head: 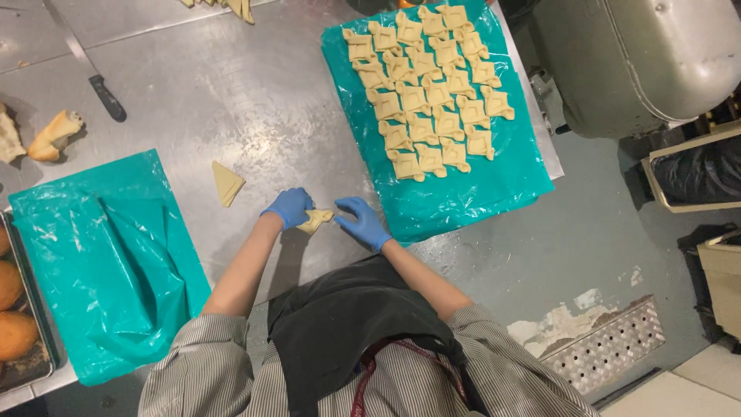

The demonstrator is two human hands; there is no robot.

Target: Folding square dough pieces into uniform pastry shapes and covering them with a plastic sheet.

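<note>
Both gloved hands, left hand point(289, 207), right hand point(363, 222), pinching dough piece point(315, 221).

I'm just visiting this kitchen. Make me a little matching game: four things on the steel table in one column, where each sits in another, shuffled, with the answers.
1. knife
2. folded pastries
3. loose dough triangle
4. dough piece

A. in rows on the teal sheet
B. between the left hand and right hand
C. far left on the table
D. alone on bare steel, beyond the left hand

Pairs: 1-C, 2-A, 3-D, 4-B
</note>
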